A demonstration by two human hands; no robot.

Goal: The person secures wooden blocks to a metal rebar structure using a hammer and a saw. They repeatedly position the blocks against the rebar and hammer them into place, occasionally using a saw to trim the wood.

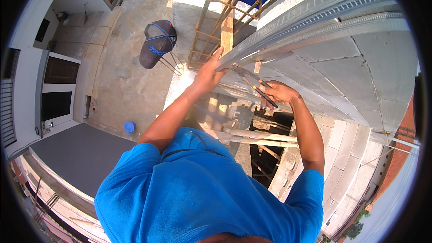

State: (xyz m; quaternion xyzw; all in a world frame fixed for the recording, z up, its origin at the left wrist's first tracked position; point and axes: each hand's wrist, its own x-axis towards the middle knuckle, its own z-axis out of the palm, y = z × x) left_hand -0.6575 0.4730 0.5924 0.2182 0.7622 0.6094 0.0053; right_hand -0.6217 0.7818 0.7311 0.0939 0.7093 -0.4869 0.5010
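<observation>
My left hand [208,77] is closed around the near end of a long galvanised steel channel [310,18], which slants up to the right along the top of a block wall. In my right hand [281,93] is a pair of pincers [250,81] with black-sleeved handles, the fingers wrapped around them. The pincers' jaws are at the lower edge of the channel's end, just right of my left hand; whether they bite on anything is too small to tell. Right behind my left fingers stands a wooden strip [227,31].
Rusty rebar cages [211,13] rise beyond my left hand. A dark cap [157,42] hangs on thin rods to the left, above a concrete floor [121,81] far below. Grey block wall [335,72] borders my right side. Bamboo poles [265,136] cross a dark opening beneath.
</observation>
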